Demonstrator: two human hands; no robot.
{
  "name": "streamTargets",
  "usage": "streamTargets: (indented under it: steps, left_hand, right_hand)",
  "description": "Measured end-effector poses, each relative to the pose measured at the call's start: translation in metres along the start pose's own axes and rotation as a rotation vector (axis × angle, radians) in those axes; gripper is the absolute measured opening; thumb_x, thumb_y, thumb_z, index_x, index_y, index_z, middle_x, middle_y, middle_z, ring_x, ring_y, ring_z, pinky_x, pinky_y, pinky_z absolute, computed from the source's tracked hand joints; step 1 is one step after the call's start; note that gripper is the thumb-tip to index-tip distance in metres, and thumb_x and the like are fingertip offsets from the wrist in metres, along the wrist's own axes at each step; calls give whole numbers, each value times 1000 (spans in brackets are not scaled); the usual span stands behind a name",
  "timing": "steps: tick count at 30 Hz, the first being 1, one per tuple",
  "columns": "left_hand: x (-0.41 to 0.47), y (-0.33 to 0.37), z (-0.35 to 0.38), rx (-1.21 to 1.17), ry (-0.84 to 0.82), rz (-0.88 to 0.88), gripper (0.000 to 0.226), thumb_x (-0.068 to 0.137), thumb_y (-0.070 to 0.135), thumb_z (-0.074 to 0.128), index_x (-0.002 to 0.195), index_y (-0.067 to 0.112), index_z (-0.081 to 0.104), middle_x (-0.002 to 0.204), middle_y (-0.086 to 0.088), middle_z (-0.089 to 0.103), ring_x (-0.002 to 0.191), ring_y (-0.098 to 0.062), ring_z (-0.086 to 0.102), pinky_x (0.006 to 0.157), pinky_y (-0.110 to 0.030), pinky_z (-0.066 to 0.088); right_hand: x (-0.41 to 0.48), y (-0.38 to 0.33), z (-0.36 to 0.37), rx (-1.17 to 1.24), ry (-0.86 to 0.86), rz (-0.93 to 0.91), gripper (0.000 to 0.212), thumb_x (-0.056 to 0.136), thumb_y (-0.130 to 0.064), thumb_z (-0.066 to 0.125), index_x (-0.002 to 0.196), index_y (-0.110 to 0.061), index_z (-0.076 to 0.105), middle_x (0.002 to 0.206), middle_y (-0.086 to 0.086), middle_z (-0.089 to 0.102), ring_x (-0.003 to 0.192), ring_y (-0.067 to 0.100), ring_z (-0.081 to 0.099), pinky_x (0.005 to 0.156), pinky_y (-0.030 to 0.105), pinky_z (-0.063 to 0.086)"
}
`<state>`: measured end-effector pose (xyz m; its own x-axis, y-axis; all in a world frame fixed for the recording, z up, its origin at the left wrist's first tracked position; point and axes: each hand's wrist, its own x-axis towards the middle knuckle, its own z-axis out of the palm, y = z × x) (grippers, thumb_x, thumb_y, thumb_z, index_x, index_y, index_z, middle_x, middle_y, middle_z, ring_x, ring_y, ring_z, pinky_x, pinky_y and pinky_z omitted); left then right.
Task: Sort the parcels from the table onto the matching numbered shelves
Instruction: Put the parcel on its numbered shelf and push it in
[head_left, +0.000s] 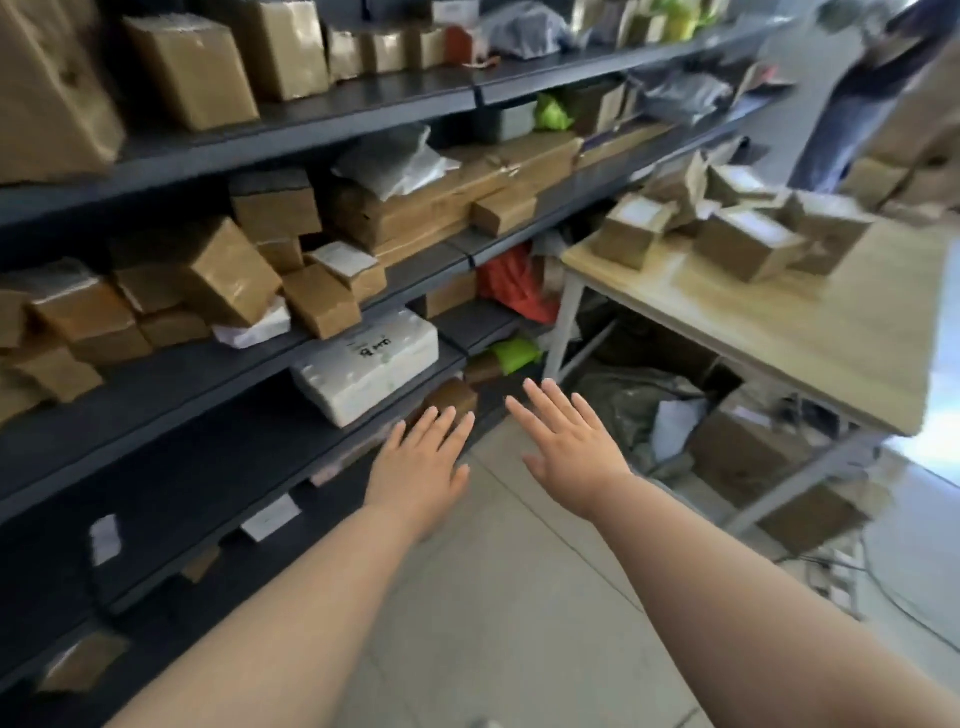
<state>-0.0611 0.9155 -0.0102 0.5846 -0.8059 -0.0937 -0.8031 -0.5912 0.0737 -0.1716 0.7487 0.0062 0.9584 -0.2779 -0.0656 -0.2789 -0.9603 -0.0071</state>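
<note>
Both my arms stretch forward over the floor, palms down. My left hand (423, 465) is open and empty beside the edge of a lower dark shelf (171, 457). My right hand (569, 447) is open and empty too, a little to the right, in the aisle. Several brown cardboard parcels (748, 249) lie piled on the wooden table (810, 332) at the right, beyond both hands. A white wrapped parcel (371, 364) with handwriting rests on the shelf just ahead of my left hand. The view is blurred.
Dark shelves (322, 117) along the left hold many brown boxes and grey, green and red bags. Under the table sit boxes (748, 452) and a grey bag (631, 410). A person (852, 114) stands at the back right. White labels (270, 517) hang on shelf edges.
</note>
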Motion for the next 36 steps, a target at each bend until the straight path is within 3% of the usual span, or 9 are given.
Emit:
streamTargets:
  steps: [10,23,31,36]
  left_hand:
    - [119,97,10,33,-108,306,59,103,41,22,154,26,-3,162,5,-5,148,-14,-8,120,-40,-1]
    - [329,131,-26,141,-52,610,59,102,44,23,154,30,-2,162,6,-2,149,-14,-6,121,-39,1]
    - [387,174,-10,182,-146,754,59,102,44,23,153,29,-3,162,5,-3,149,-14,-8,120,-40,-1]
    - [444,211,-7,200,-158,734,59,102,44,22,154,29,-2,162,5,-3,149,-15,-7,121,-39,0]
  right_hand:
    - [-41,124,33,87,-97,386,65,101,-41,35,153,-32,-4,161,-4,-15,146,16,-18,116,34,-12]
    - [48,214,9,170,98,767,61,103,-42,29,153,-31,-4,160,-5,-16,146,14,-20,116,32,-12]
    - [62,271,24,227,75,902,61,102,-41,29,153,-31,-4,160,-5,-16,146,14,-19,115,31,-12]
    - [81,341,31,257,43,902,62,102,-39,31,154,-30,-2,161,-4,-14,147,14,-16,116,31,-9]
